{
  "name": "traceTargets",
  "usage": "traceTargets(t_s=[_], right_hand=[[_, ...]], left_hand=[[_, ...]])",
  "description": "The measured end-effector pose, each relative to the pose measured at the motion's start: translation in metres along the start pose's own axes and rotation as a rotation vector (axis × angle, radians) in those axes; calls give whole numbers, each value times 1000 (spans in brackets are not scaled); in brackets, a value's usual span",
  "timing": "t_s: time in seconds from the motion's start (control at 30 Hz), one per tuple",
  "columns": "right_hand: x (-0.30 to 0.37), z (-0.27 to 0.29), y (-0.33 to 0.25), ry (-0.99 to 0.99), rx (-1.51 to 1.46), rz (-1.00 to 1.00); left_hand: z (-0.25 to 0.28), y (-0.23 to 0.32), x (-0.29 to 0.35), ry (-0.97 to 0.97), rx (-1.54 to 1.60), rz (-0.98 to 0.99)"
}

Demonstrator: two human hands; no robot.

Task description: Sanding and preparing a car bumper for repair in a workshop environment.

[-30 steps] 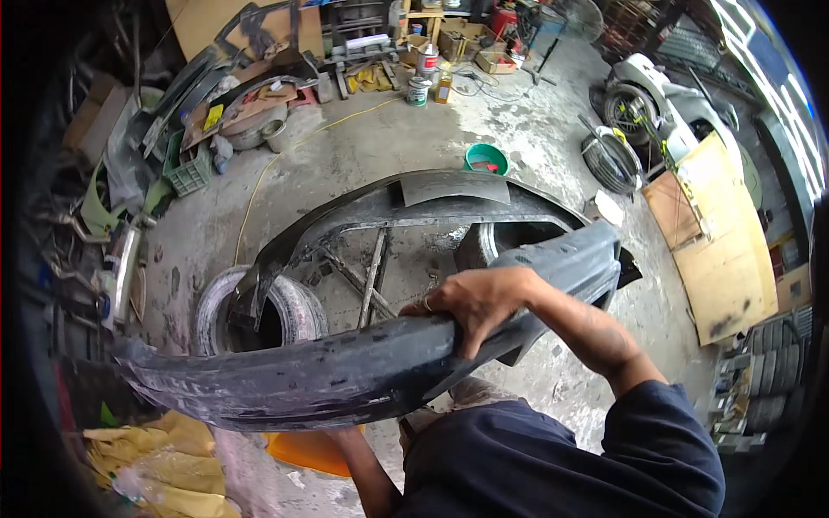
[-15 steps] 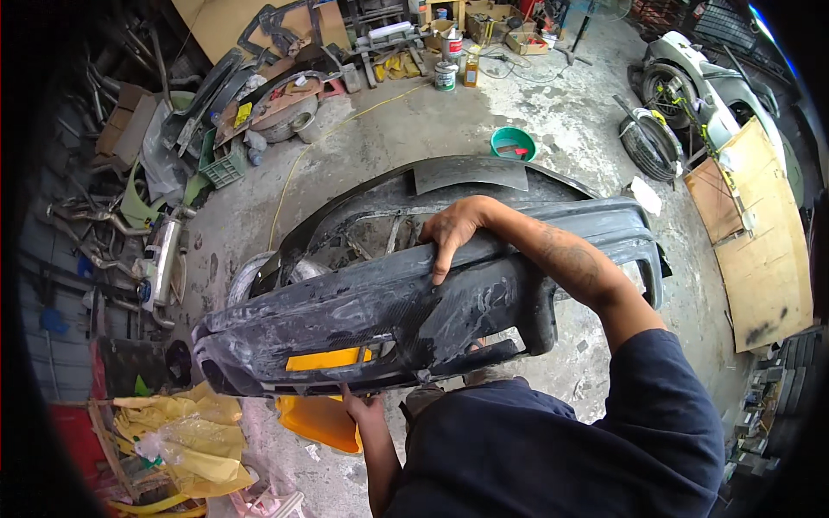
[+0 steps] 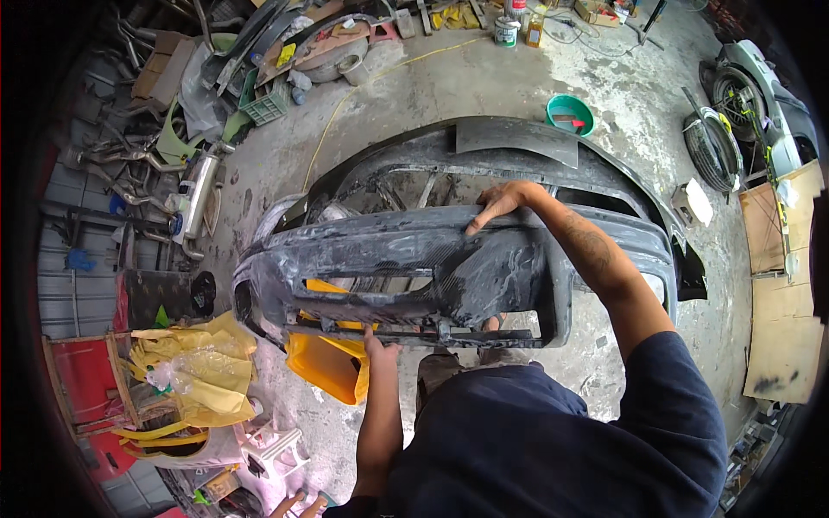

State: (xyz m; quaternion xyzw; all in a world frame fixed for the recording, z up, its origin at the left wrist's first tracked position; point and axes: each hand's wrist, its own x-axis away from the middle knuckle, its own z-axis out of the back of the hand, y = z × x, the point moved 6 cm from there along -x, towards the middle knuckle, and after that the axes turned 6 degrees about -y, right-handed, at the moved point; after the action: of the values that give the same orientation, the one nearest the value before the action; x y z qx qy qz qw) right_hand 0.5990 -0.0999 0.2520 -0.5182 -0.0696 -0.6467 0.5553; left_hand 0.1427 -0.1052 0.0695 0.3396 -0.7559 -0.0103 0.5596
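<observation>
A dark grey car bumper [image 3: 371,250], streaked with pale dust, is held across in front of me. My right hand [image 3: 503,204] grips its upper edge near the middle, thumb over the front face. Below, my left hand [image 3: 377,340] holds the lower lip, its thumb showing and the other fingers mostly hidden. Behind it a second black bumper [image 3: 389,157] rests on a frame of metal bars [image 3: 427,188], partly covered by the held one. A yellow bin [image 3: 324,367] stands on the floor next to my left hand and shows through the bumper's opening.
A green basin [image 3: 570,115] sits beyond the bumpers. Yellow sheeting [image 3: 194,371] and a white stool [image 3: 272,449] lie left, with a silver muffler [image 3: 197,203] farther off. Tyres [image 3: 712,148] and wooden boards [image 3: 781,250] line the right. Fingers, apparently another person's [image 3: 300,504], show at the lower edge.
The held bumper has tilted, so its lower openings show more fully, and sits more level. Both hands keep their grip. My view has shifted, bringing the stool and the other fingers in at the bottom.
</observation>
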Motion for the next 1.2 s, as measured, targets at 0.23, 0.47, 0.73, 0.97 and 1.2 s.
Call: traceTargets(t_s=[0.23, 0.47, 0.73, 0.97, 1.2], right_hand=[[-86, -17, 22, 76, -82, 264], [-118, -51, 143, 252, -176, 154], [-176, -84, 161, 152, -295, 245], [-209, -106, 205, 262, -235, 213], [-200, -114, 211, 199, -320, 96]], left_hand=[[52, -2, -61, -86, 176, -20], [7, -86, -72, 364, 92, -137], [53, -109, -96, 679, 69, -223], [69, -115, -114, 636, -174, -467], [50, -131, -104, 781, -335, -611]])
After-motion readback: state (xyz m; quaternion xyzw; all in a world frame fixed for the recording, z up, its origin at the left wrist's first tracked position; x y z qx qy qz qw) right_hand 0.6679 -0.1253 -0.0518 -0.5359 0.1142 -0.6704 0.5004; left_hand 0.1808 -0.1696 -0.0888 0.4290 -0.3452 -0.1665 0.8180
